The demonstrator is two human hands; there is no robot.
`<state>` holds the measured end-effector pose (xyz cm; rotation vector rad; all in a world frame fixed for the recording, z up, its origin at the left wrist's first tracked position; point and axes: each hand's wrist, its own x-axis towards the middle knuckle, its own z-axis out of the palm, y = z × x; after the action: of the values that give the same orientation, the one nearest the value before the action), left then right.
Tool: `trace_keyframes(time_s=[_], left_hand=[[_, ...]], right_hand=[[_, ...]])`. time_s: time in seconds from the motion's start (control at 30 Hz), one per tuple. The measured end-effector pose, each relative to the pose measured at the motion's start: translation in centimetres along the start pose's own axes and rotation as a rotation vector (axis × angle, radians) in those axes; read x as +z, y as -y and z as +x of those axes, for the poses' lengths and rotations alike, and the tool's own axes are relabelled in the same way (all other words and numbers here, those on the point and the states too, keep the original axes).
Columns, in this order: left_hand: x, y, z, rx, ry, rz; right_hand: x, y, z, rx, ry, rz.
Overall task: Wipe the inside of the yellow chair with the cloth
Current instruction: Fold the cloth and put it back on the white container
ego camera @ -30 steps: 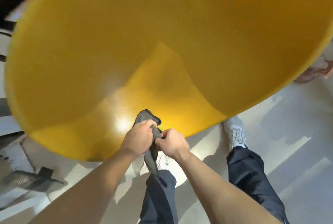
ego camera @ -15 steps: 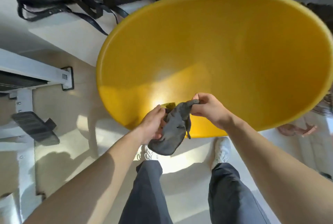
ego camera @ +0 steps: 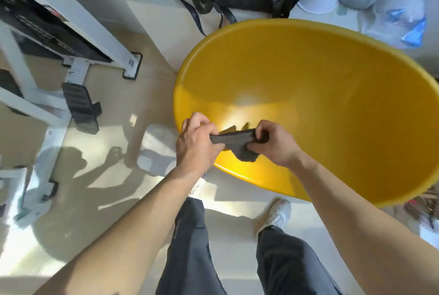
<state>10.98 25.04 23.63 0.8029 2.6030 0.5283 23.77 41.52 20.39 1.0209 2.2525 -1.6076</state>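
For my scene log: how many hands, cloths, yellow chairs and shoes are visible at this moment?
Hands: 2, the left hand and the right hand, both gripping the cloth
Cloth: 1, the cloth
Chair: 1, the yellow chair
Shoes: 2, the left shoe and the right shoe
Total: 6

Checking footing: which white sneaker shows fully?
The right sneaker, in plain view beside the yellow chair; the left sneaker is mostly hidden behind the left forearm.
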Motion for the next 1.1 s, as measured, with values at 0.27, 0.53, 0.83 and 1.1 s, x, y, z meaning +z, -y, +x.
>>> trace_keyframes(time_s=[0.27,0.53,0.83,1.1], left_hand=[[-15.4,2.4,-3.8,-0.309,-0.115,-0.429],[-29.5,12.2,-3.1,-0.537,-0.165,-1.397],[-27.2,29.0,-2.2,-0.848,-0.185,-1.079],[-17.2,24.7,-5.3,-0.471,0.148,-0.655]], right_hand=[[1.9,13.4,-4.7,-0.202,-0.104,-0.122],[10.1,13.8,-3.7,0.078,0.293,-0.656],[19.7,15.2,-2.5,0.506,0.143,-0.605],[28.0,21.0,0.6,0.619,0.133,0.482]])
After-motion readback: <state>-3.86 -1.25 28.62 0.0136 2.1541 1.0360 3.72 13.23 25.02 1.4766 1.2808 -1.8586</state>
